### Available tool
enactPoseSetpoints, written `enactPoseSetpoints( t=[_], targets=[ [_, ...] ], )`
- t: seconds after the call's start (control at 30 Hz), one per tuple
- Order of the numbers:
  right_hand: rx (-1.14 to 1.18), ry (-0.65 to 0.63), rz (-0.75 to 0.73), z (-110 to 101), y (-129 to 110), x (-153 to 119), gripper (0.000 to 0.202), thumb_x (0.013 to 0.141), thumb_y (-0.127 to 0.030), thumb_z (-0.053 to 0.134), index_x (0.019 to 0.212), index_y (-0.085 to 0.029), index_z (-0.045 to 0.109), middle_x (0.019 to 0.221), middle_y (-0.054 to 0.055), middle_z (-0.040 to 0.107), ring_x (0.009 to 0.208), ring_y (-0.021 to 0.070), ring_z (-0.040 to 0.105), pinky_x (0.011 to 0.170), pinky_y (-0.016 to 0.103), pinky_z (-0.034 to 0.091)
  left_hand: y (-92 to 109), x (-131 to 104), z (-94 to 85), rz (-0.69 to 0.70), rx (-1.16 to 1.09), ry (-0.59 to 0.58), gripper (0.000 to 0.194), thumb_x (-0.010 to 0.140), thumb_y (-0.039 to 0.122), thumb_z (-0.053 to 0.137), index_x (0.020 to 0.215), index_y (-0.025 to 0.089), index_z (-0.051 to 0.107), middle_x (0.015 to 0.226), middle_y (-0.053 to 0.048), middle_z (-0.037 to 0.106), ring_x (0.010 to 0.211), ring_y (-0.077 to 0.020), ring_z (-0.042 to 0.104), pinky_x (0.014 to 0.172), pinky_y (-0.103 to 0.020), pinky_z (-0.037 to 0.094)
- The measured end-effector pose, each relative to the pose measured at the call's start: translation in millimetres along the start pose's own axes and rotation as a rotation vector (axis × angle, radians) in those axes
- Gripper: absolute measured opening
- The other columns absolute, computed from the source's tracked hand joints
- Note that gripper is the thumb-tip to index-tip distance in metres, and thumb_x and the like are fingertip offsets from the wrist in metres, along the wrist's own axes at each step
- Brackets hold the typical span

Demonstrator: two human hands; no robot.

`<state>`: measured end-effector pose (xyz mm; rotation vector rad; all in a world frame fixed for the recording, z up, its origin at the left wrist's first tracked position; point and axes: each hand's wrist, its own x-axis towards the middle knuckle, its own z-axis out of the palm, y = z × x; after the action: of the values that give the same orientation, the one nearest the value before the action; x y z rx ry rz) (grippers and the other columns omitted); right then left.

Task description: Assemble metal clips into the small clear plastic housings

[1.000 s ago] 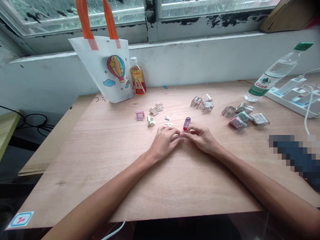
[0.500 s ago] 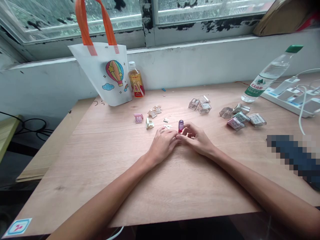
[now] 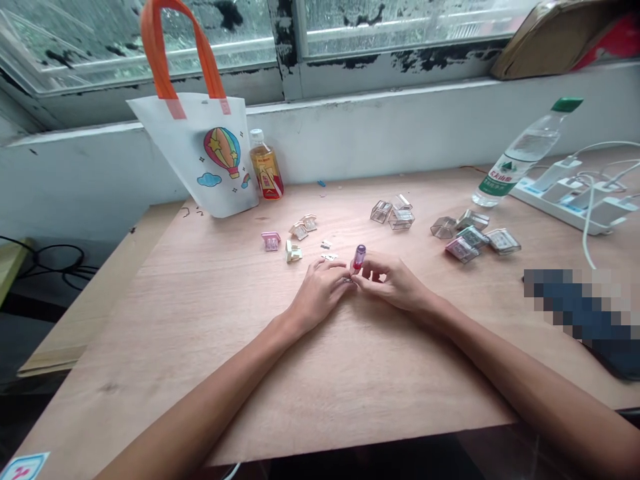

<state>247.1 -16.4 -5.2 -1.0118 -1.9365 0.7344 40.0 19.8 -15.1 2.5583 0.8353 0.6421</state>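
Observation:
My right hand [image 3: 393,281] pinches a small screwdriver [image 3: 359,257] with a clear purple handle and a red collar, its handle leaning slightly right. The driver's tip goes down between both hands and is hidden. My left hand [image 3: 323,293] is closed against the right fingertips, around a small piece that I cannot make out. Just beyond the left hand lie small flat metal pieces [image 3: 329,257]. Farther left are a cream plastic block [image 3: 293,251], a pink plastic block [image 3: 271,241] and beige plastic blocks [image 3: 299,231].
Clear plastic cases [image 3: 401,219] sit behind my hands, with more tinted cases [image 3: 463,249] to the right. A water bottle [image 3: 505,173], a power strip [image 3: 565,205] and a pixelated dark object [image 3: 580,313] are farther right. A white bag [image 3: 180,153] and a drink bottle [image 3: 267,170] stand back left.
The screwdriver has gone from nearly upright to leaning slightly right. Both hands stay together. The whole view has shifted slightly.

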Motion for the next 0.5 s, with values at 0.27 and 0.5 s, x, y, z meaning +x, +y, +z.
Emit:
enactPoseSetpoints(
  t=[0.27,0.5],
  targets=[
    [0.078,0.115,0.0,13,2,0,0.025,0.096,-0.043,0.064,0.086,-0.021,0.071,0.094,0.006,0.068,0.076,0.0159,0.06,0.058,0.027,0.046,3,-1,-3.2,-0.035,-0.033,0.043,0.011,0.1,0.026,0.059,0.101,0.023,0.069,0.116,-0.004,0.074,0.113,-0.0218,0.063,0.106,-0.042,0.04],
    [0.104,0.099,0.006,18,1,-2,0.029,0.099,-0.043,0.059,0.095,-0.023,0.079,0.096,0.007,0.072,0.086,0.0199,0.066,0.072,0.032,0.051,-1,0,-2.0,-0.063,-0.154,0.06,0.009,0.097,0.03,0.063,0.098,0.022,0.067,0.108,-0.005,0.074,0.108,-0.0232,0.065,0.097,-0.039,0.048]
  ],
)
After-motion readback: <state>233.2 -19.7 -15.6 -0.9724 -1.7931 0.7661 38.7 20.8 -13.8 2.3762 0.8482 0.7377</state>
